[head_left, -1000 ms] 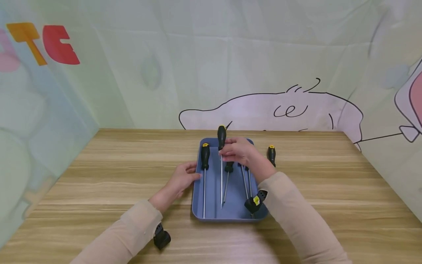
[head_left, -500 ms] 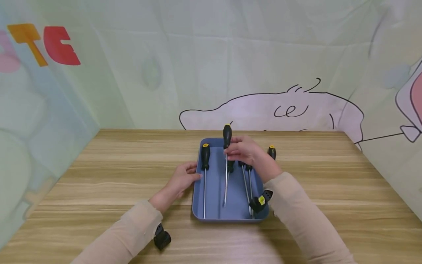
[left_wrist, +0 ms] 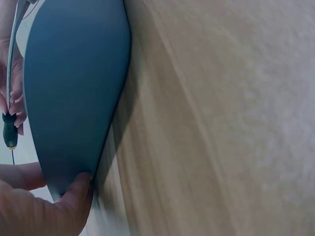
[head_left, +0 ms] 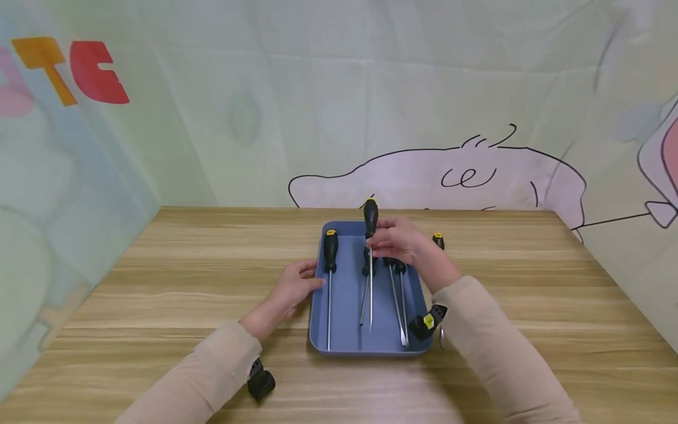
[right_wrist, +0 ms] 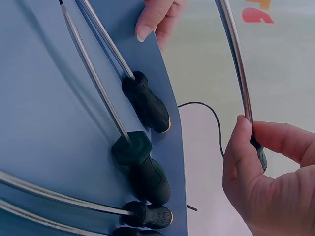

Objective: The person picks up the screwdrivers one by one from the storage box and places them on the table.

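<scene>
In the head view my left hand [head_left: 291,287] grips the left wall of a blue tray [head_left: 343,318], thumb over the rim. The right wrist view shows that thumb [right_wrist: 147,24] inside the edge. My right hand [head_left: 401,241] pinches a long screwdriver [head_left: 371,218] where its shank meets the black, yellow-capped handle. It hangs over the tray, handle up and shank pointing toward me. Several more screwdrivers lie in the tray: one along the left side [head_left: 331,253], one with a hexagonal collar [right_wrist: 133,150] mid-tray, and others on the right, their handles partly behind my right hand.
Another screwdriver [head_left: 438,240] lies on the wooden table [head_left: 212,253] just right of the tray, mostly covered by my right forearm. A printed cloth backdrop [head_left: 339,118] rises behind the table's far edge. Black cameras [head_left: 261,383] are strapped to both wrists.
My right hand has shifted the held screwdriver a little to the right over the tray, bringing the hexagonal-collared one more into sight. The left hand and tray have stayed put.
</scene>
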Demonstrator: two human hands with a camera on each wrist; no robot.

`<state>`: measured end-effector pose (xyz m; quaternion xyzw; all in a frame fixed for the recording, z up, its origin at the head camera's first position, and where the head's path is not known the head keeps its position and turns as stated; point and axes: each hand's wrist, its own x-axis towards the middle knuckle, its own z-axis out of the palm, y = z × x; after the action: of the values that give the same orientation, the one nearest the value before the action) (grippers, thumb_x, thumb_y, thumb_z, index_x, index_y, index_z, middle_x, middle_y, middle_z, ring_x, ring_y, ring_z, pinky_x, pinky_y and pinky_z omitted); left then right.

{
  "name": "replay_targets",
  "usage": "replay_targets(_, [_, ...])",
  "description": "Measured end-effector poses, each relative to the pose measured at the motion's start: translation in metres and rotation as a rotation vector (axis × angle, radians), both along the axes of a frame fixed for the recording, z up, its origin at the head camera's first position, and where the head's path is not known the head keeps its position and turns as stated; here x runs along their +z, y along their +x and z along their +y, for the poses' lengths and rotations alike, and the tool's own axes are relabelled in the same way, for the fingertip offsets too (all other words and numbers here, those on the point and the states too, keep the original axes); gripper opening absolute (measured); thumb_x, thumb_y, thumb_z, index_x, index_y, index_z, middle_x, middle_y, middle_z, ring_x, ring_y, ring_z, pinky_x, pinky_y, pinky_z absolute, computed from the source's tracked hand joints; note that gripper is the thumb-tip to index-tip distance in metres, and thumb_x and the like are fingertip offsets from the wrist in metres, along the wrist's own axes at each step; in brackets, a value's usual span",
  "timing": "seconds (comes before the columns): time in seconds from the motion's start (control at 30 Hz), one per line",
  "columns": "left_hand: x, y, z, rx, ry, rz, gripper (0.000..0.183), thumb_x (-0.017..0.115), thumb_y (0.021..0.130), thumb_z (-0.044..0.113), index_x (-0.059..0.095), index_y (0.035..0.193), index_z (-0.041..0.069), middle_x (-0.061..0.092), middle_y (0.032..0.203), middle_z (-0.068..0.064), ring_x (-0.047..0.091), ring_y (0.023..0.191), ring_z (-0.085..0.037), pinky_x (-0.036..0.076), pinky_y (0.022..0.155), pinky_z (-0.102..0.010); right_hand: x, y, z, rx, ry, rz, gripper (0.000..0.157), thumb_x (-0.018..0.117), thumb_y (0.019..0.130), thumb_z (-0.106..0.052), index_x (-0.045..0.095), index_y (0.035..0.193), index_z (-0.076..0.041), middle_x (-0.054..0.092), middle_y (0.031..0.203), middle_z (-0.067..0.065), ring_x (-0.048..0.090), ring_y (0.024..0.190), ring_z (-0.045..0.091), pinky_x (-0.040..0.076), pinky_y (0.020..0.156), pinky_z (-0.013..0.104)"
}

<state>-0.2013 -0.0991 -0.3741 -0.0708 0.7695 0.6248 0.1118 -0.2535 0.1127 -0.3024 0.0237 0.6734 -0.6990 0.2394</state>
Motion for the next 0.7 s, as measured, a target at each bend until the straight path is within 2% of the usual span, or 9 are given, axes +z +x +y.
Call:
replay_targets(0.37, [0.0,0.0,0.0,0.0,0.011,0.002,0.049,0.057,0.085,-0.008,0.043,0.132,-0.007,0.048,0.13,-0.028,0.05,0.117,-0.035,0.046,0.095,-0.039,-0.001,0.001,0.01,0.026,-0.002,0.011,0.061,0.049,0.087,0.011,0.023,0.142,0.005,0.052,0.105,0.019,0.062,0.069,0.015,0.055,0.059,0.022])
replay_targets(0.53, [0.001,0.001,0.0,0.0,0.015,0.003,0.049,0.056,0.085,-0.008,0.043,0.132,-0.008,0.048,0.13,-0.028,0.05,0.117,-0.035,0.046,0.095,-0.039,-0.002,0.001,0.014,0.026,-0.011,0.019,0.059,0.049,0.086,0.012,0.025,0.141,0.007,0.058,0.094,0.014,0.061,0.065,0.013,0.055,0.059,0.022])
replay_targets(0.7, [0.0,0.001,0.0,0.001,0.014,0.005,0.049,0.056,0.085,-0.008,0.043,0.133,-0.007,0.048,0.13,-0.028,0.05,0.117,-0.035,0.046,0.096,-0.039,-0.005,0.001,0.017,0.02,-0.023,0.022,0.058,0.047,0.086,0.012,0.026,0.139,0.009,0.057,0.087,0.01,0.06,0.062,0.012,0.054,0.057,0.021])
